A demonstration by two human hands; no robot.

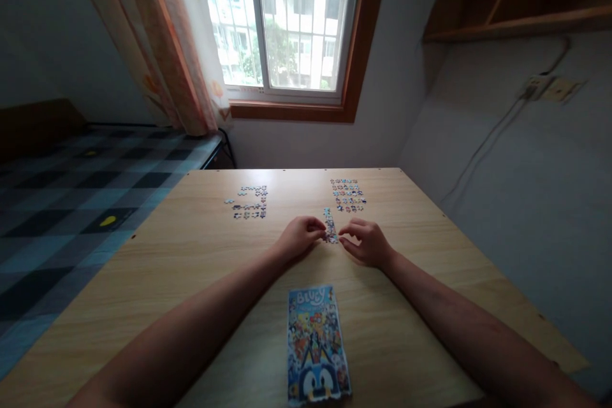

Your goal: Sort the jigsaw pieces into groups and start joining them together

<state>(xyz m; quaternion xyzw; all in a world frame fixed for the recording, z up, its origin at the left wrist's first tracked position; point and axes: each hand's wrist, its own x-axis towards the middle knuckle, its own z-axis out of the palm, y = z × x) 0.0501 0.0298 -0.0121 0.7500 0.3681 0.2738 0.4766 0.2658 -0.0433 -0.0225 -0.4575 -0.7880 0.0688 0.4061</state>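
Note:
A narrow joined strip of jigsaw puzzle pieces (329, 220) lies on the table between my two hands. My left hand (301, 236) rests at the strip's left side, its fingers curled and closed with the tips at the strip's lower edge; whether a piece is between them is too small to see. On the other side, my right hand (366, 242) has its thumb and fingers apart, fingertips close to the strip's lower right edge. Nearer to me lies a picture sheet (318, 344) headed "Bluey", crowded with cartoon characters.
Loose puzzle pieces lie in rows at the back right (348, 192) and in a second group at the back left (249, 207) of the wooden table (191, 255). A bed with a checked cover (95, 172) stands at left. Beyond the table is a window (301, 25).

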